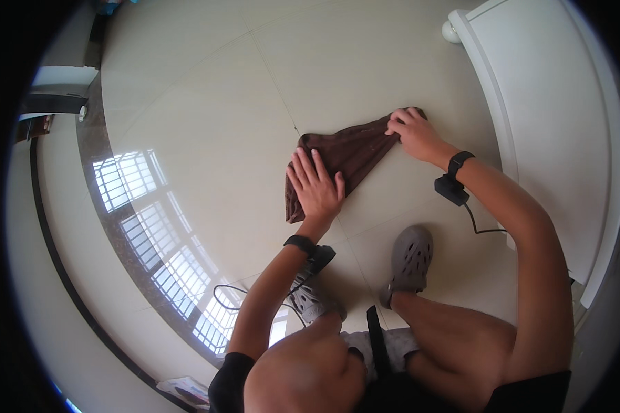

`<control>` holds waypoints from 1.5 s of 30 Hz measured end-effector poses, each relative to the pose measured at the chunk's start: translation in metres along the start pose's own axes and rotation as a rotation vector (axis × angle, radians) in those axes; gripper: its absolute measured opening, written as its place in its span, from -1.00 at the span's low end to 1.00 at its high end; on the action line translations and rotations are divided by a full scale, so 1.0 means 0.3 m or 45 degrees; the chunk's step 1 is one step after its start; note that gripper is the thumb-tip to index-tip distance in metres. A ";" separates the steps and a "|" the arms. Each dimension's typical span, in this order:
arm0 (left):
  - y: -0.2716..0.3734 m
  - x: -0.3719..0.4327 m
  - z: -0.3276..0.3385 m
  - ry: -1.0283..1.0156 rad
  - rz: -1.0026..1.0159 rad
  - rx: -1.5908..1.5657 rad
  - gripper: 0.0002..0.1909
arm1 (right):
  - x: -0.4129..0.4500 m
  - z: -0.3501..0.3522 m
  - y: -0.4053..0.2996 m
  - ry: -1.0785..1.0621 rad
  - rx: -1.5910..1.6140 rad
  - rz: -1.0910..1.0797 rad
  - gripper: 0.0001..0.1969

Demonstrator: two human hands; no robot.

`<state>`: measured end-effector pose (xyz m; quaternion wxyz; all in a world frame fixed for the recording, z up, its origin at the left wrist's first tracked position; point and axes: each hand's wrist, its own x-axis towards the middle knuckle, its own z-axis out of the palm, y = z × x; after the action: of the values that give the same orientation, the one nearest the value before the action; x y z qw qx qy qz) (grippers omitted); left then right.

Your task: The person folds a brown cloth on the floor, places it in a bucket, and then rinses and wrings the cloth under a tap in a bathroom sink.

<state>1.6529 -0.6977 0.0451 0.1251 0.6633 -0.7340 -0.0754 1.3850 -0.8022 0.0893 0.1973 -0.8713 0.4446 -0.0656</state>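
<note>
A dark brown cloth point(360, 152) lies on the tiled floor point(201, 108), broad at its left end and gathered into a narrow end at the upper right. My left hand point(316, 188) presses palm down on the broad end, with the thumb apart from the fingers. At the narrow end, my right hand point(417, 135) has its fingers bent and closed on the fabric. Folds run through the cloth between both hands. Part of its left end is hidden under my left palm.
White furniture point(553, 118) with a round white knob or foot point(450, 32) stands close on my right. My clogs point(412, 255) are just below the cloth. Cables trail from black devices point(451, 189) strapped at both wrists. A wall point(57, 217) curves along the left.
</note>
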 end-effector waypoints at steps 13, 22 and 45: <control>0.072 -0.086 -0.016 -0.152 0.527 -0.367 -0.21 | -0.364 0.001 -0.080 -0.118 0.049 0.377 -0.61; 0.185 -0.007 -0.061 -0.312 0.607 -0.028 -0.16 | -0.434 0.026 -0.055 -0.170 -0.041 1.007 -0.66; 0.132 -0.035 0.033 -1.423 -0.453 -2.079 -0.39 | -0.280 0.177 -0.311 -0.051 0.603 0.712 -0.44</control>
<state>1.6133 -0.6834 0.0456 0.1660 0.3439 -0.3014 -0.8737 1.4201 -0.6707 0.0835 0.4125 -0.6473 0.6342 -0.0931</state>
